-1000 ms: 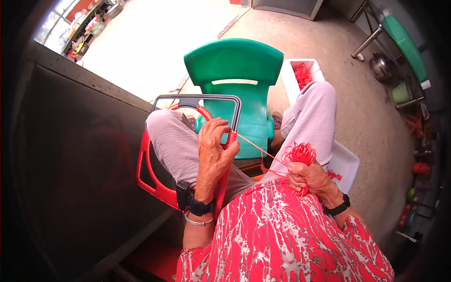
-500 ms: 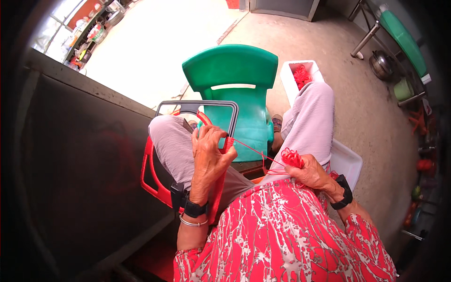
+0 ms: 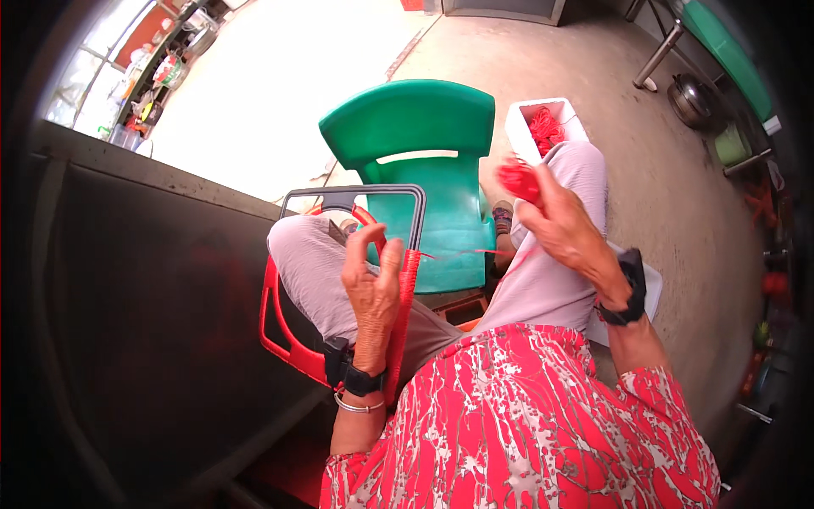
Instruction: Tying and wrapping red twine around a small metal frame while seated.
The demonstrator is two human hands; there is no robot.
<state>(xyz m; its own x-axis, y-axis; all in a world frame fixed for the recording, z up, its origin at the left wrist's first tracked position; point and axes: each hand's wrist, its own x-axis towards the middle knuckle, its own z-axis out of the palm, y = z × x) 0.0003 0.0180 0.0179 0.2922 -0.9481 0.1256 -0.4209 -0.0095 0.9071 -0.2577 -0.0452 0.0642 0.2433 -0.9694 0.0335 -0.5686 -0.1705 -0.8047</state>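
Observation:
A bundle of red cord (image 3: 519, 181) is gripped in my right hand (image 3: 566, 222), which is raised over my right thigh. Blurred red strands run leftward from it toward a black-and-red frame (image 3: 420, 212) hooked around my left thigh. Red cord is wound in tight turns along the frame's near right bar (image 3: 405, 293). Just left of that wrapped bar is my left hand (image 3: 370, 280), its thumb and fingers apart and nothing between them. Part of the frame is hidden by my left leg and forearm.
A green plastic chair (image 3: 424, 119) stands in front of my knees. Beyond my right knee is a white box (image 3: 521, 131) holding more red cord (image 3: 545, 127). A dark panel (image 3: 170, 322) rises at my left. A metal pot (image 3: 691, 100) sits at the far right.
My right hand has moved up and away with the cord bundle. My left hand has come off the wrapped bar, slightly down and left, and its fingers have spread.

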